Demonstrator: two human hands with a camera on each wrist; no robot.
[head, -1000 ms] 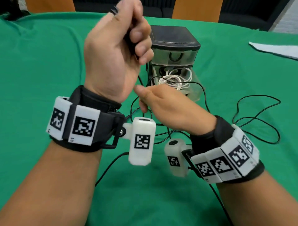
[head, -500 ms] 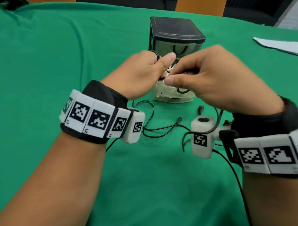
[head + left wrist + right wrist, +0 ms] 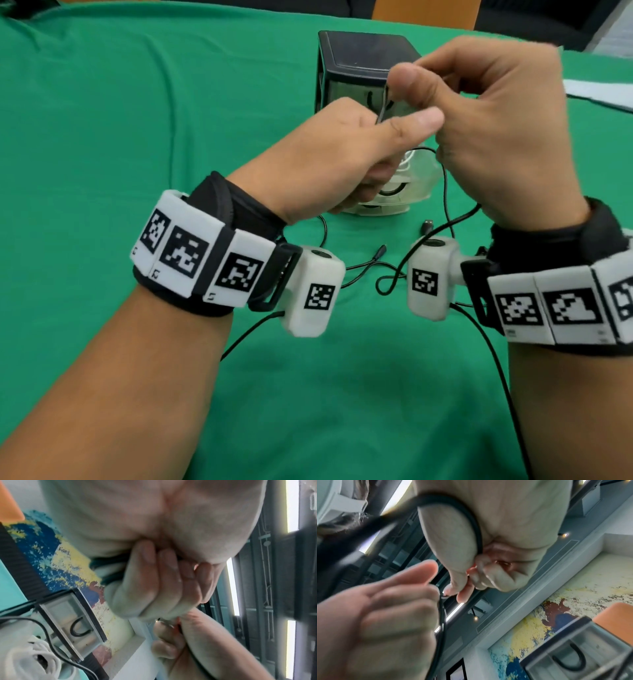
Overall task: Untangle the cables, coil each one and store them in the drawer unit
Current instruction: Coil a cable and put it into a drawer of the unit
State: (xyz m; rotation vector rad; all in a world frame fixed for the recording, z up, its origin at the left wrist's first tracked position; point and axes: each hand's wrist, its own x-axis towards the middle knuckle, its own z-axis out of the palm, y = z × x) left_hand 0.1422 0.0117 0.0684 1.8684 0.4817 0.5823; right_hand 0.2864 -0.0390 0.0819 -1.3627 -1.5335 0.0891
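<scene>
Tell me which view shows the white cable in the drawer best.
Left wrist: the white cable lies coiled, large and unobstructed, in the open drawer. Head view shows only a sliver behind the hands. Right wrist shows none.

right hand (image 3: 488, 534): fingers curled, pinching black cable (image 3: 471, 520)
left hand (image 3: 382, 622): blurred, fist round same cable
drawer unit (image 3: 583, 651): lower right, clear drawer front, black handle

Both hands cover most of the drawer unit (image 3: 356, 54); its open drawer shows only in part, contents unclear. The black cable (image 3: 445, 192) vanishes inside the left hand (image 3: 329, 161) and the right hand (image 3: 496, 130), which is motion-blurred. The cable is smeared in the right wrist view.
</scene>
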